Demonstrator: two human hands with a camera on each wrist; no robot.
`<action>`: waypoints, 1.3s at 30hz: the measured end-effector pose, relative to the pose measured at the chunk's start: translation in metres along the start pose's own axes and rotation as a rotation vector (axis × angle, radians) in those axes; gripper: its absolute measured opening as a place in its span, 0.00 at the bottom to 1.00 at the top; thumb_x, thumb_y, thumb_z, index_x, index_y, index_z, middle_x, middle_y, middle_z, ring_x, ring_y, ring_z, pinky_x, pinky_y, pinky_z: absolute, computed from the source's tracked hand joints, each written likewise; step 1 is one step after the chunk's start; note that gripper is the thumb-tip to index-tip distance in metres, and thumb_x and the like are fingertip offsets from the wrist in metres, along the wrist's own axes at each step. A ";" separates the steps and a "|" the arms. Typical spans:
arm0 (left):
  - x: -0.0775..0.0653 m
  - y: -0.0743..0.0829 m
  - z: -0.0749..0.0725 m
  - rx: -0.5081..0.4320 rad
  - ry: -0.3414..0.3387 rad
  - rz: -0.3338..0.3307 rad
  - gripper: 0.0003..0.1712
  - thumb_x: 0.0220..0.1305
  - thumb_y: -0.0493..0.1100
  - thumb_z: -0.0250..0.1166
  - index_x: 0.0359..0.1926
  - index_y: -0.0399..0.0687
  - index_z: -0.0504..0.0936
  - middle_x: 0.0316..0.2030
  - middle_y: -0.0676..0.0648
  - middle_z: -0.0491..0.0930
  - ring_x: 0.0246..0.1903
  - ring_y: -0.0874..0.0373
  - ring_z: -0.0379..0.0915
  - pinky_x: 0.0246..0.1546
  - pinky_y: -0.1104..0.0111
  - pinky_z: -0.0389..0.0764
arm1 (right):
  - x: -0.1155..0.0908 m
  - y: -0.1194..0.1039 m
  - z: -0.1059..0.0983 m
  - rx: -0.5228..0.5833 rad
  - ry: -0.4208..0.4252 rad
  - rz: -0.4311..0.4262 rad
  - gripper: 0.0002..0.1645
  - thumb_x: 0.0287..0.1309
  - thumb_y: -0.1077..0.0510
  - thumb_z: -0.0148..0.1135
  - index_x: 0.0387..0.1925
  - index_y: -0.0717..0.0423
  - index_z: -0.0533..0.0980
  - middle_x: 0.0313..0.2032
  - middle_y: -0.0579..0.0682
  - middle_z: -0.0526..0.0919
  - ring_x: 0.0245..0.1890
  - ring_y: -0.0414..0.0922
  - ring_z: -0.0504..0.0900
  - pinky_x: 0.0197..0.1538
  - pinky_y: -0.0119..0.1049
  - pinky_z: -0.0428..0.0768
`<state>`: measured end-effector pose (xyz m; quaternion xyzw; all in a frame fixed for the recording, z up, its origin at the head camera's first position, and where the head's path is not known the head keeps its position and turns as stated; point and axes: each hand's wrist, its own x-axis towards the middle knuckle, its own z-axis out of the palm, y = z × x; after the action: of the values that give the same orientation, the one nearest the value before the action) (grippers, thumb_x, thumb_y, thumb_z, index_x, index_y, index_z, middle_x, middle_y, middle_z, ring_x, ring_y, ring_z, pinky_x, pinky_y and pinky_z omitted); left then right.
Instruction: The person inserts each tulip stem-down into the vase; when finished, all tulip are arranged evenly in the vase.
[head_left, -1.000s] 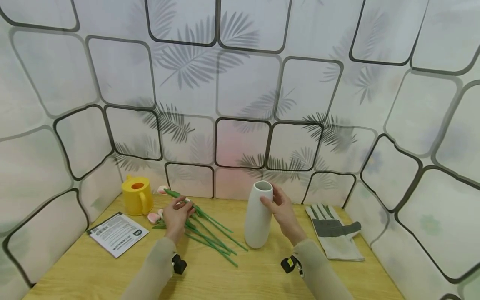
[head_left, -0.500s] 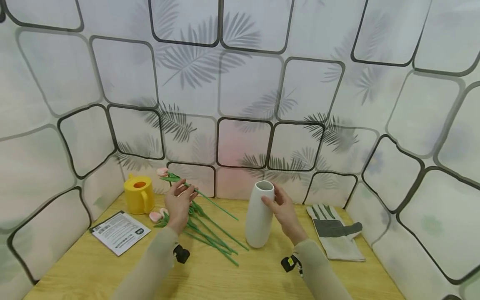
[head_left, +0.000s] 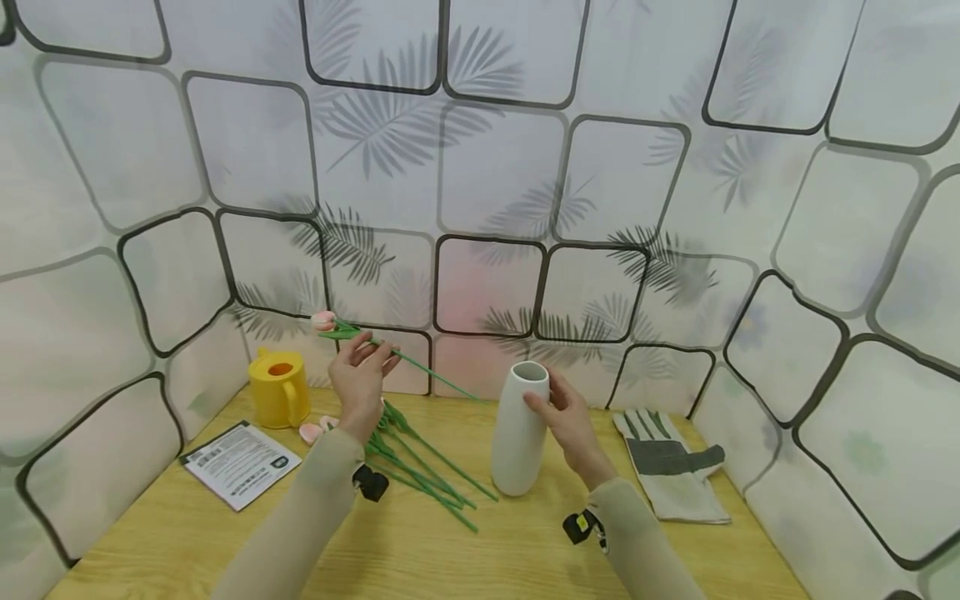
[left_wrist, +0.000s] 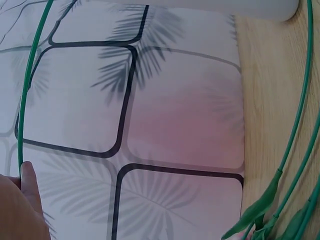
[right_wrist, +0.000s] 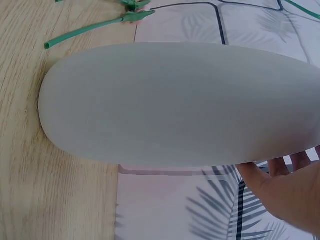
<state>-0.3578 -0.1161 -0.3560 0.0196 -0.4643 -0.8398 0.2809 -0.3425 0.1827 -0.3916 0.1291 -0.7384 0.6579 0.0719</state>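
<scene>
Above the table, my left hand [head_left: 358,382] pinches the green stem of a pink tulip [head_left: 324,322], whose bloom points left while the stem slants down to the right toward the vase. In the left wrist view that stem [left_wrist: 27,90] rises from my fingertips. My right hand [head_left: 567,421] holds the upper right side of a white vase [head_left: 517,442], which stands upright on the table with its mouth facing up. The right wrist view shows the vase [right_wrist: 175,105] filling the middle, thumb and fingers around its upper part. Several more tulips [head_left: 427,475] lie below my left hand.
A yellow watering can [head_left: 277,392] stands at the back left, with a printed card [head_left: 240,467] in front of it. A pair of grey and white gloves [head_left: 671,467] lies to the right of the vase. Patterned curtain walls enclose the table [head_left: 420,562].
My left hand has picked one tulip from the pile and raised it up off the table. The right hand and the vase have stayed in place.
</scene>
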 end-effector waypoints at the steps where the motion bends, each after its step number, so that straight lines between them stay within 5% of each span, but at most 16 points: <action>1: 0.000 0.001 0.003 -0.006 0.004 0.003 0.23 0.60 0.27 0.66 0.57 0.37 0.75 0.37 0.43 0.76 0.32 0.58 0.84 0.41 0.64 0.86 | 0.000 0.000 0.000 0.000 0.000 0.001 0.37 0.63 0.54 0.65 0.71 0.43 0.63 0.67 0.53 0.70 0.67 0.52 0.69 0.68 0.56 0.68; 20: 0.000 0.007 0.047 -0.099 0.018 0.082 0.20 0.60 0.25 0.65 0.53 0.37 0.76 0.38 0.41 0.74 0.34 0.53 0.81 0.41 0.63 0.86 | -0.001 -0.002 0.001 -0.001 -0.006 -0.007 0.38 0.63 0.54 0.65 0.72 0.48 0.62 0.67 0.53 0.70 0.66 0.53 0.70 0.67 0.55 0.70; 27: 0.001 0.003 0.057 -0.055 0.033 0.073 0.21 0.60 0.27 0.66 0.53 0.42 0.77 0.38 0.42 0.76 0.34 0.53 0.81 0.38 0.64 0.87 | -0.001 0.000 0.000 -0.005 0.002 0.007 0.38 0.63 0.53 0.65 0.72 0.45 0.63 0.68 0.53 0.70 0.67 0.53 0.69 0.68 0.55 0.69; 35: -0.003 0.003 0.074 -0.023 -0.006 0.184 0.23 0.57 0.24 0.66 0.52 0.34 0.67 0.46 0.27 0.75 0.35 0.44 0.83 0.37 0.59 0.87 | 0.000 0.000 0.000 0.000 -0.006 0.002 0.37 0.64 0.53 0.64 0.71 0.42 0.63 0.68 0.52 0.69 0.67 0.52 0.69 0.68 0.54 0.68; 39: -0.008 0.003 0.081 -0.013 -0.016 0.166 0.23 0.56 0.25 0.68 0.49 0.36 0.67 0.43 0.32 0.80 0.36 0.44 0.84 0.40 0.53 0.86 | 0.000 -0.001 0.000 0.001 -0.013 0.012 0.37 0.64 0.52 0.64 0.72 0.43 0.62 0.68 0.53 0.69 0.67 0.52 0.69 0.69 0.54 0.68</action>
<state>-0.3737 -0.0514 -0.3100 -0.0275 -0.4612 -0.8166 0.3460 -0.3420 0.1825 -0.3911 0.1291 -0.7393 0.6579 0.0629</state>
